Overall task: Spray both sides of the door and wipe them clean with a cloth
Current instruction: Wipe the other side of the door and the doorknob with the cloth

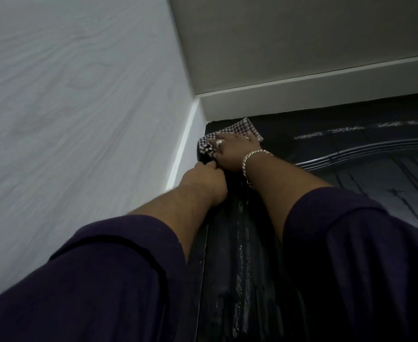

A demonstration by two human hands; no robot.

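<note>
Both arms reach up — right hand [232, 151] spread flat, left hand [206, 178] curled

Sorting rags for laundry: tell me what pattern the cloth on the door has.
The cloth is checked, dark and white small squares; the head view shows it.

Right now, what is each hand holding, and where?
Right hand presses the checked cloth flat against the door's top corner. Left hand grips the door's edge just below.
</note>
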